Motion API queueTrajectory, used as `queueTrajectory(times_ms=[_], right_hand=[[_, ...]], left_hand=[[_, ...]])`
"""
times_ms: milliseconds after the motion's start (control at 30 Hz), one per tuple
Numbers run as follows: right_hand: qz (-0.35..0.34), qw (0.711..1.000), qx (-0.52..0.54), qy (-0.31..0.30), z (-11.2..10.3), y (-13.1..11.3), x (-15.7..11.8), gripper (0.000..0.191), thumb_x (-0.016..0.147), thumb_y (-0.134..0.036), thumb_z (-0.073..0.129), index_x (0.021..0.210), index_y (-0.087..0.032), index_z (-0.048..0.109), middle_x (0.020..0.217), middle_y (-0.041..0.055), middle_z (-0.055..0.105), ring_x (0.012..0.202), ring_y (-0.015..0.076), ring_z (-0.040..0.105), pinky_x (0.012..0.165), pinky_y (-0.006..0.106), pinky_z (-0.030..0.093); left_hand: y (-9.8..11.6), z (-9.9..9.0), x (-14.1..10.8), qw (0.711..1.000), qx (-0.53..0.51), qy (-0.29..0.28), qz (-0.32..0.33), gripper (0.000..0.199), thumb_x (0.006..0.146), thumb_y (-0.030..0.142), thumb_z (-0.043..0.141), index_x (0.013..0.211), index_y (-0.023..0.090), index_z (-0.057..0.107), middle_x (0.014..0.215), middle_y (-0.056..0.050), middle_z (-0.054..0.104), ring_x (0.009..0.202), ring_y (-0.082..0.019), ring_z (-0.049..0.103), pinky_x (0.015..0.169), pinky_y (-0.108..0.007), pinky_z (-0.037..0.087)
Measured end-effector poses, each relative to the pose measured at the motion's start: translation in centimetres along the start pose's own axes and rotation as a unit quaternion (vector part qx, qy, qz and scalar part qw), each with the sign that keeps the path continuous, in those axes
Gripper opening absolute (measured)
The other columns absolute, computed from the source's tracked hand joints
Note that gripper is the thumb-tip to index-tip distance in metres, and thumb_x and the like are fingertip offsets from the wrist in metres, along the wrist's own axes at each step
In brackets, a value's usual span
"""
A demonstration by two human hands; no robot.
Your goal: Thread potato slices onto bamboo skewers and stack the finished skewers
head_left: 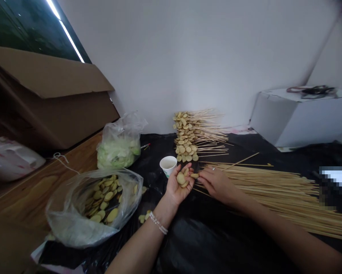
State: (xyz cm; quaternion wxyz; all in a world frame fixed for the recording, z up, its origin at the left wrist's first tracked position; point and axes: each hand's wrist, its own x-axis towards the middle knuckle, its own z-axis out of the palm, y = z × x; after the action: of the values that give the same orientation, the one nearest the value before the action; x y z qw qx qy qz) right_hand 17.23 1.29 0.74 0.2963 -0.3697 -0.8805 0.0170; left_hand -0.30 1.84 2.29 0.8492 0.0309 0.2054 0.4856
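My left hand [178,186], palm up with fingers curled, cups several pale yellow potato slices [181,179]. Just to its right, my right hand [216,184] pinches a thin wooden skewer [246,158], whose long end slants up and to the right. A slice [194,176] sits at the right fingertips, close to the left fingers; whether the skewer's point is through it is hidden. Behind the hands is a stack of skewered potato slices [186,140], bare stick ends pointing right. Loose skewers [279,190] lie in a wide bundle under and beyond my right forearm.
An open clear bag [125,213] of potato slices stands at left, with a few loose slices [142,218] beside it. Near my left hand is a white paper cup [168,163]. A bag of pale green vegetable [119,150], a cardboard box [73,118] and a white box [296,118] stand farther back.
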Motion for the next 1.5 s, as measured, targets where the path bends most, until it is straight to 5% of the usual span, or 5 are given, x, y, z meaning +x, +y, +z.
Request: queueTrajectory(times_ms=[467, 867, 1033, 1233, 1500], right_hand=[[0.036, 0.993, 0.089, 0.075, -1.5, -0.2, 0.1, 0.024, 0.093, -0.028, 0.043, 0.088, -0.018, 0.064, 0.078, 0.004, 0.066, 0.072, 0.0156, 0.055, 0.068, 0.027, 0.04], [0.0, 0.999, 0.022, 0.044, -1.1, -1.4, -0.2, 0.033, 0.085, -0.019, 0.048, 0.116, -0.018, 0.06, 0.121, 0.01, 0.058, 0.114, 0.0245, 0.045, 0.098, 0.041, 0.035], [0.002, 0.999, 0.054, -0.001, -0.7, -0.8, -0.1, 0.023, 0.085, -0.019, 0.05, 0.106, -0.019, 0.061, 0.108, 0.0091, 0.063, 0.106, 0.0239, 0.048, 0.092, 0.042, 0.037], [0.027, 0.991, 0.125, 0.046, -1.4, -0.9, 0.4, 0.004, 0.083, -0.023, 0.061, 0.081, -0.02, 0.062, 0.081, 0.0031, 0.063, 0.083, 0.019, 0.051, 0.076, 0.034, 0.039], [-0.006, 0.988, 0.149, 0.039, -1.6, 0.1, 0.6, 0.014, 0.088, -0.029, 0.055, 0.092, -0.023, 0.067, 0.087, 0.002, 0.068, 0.081, 0.0168, 0.055, 0.075, 0.032, 0.039]], left_hand=[[-1.1, 0.1, -0.3, 0.996, 0.07, 0.008, -0.062, 0.042, 0.09, 0.036, 0.041, 0.119, 0.009, 0.057, 0.09, -0.013, 0.068, 0.083, -0.02, 0.064, 0.081, -0.037, 0.051], [-1.1, -0.3, -0.2, 0.994, 0.069, -0.041, -0.069, 0.048, 0.092, 0.043, 0.038, 0.128, 0.015, 0.052, 0.103, -0.009, 0.068, 0.088, -0.021, 0.062, 0.076, -0.034, 0.049], [-1.0, -0.6, -0.1, 0.994, 0.071, -0.037, -0.077, 0.052, 0.091, 0.046, 0.038, 0.131, 0.014, 0.048, 0.104, -0.011, 0.066, 0.088, -0.021, 0.061, 0.075, -0.035, 0.048], [-1.0, -0.1, -0.4, 0.993, 0.077, -0.048, -0.078, 0.054, 0.091, 0.046, 0.038, 0.127, 0.009, 0.052, 0.102, -0.014, 0.066, 0.087, -0.023, 0.062, 0.073, -0.033, 0.048], [-1.3, 0.1, -0.5, 0.992, 0.083, -0.034, -0.088, 0.054, 0.091, 0.046, 0.037, 0.122, 0.005, 0.054, 0.096, -0.014, 0.067, 0.078, -0.019, 0.062, 0.083, -0.036, 0.048]])
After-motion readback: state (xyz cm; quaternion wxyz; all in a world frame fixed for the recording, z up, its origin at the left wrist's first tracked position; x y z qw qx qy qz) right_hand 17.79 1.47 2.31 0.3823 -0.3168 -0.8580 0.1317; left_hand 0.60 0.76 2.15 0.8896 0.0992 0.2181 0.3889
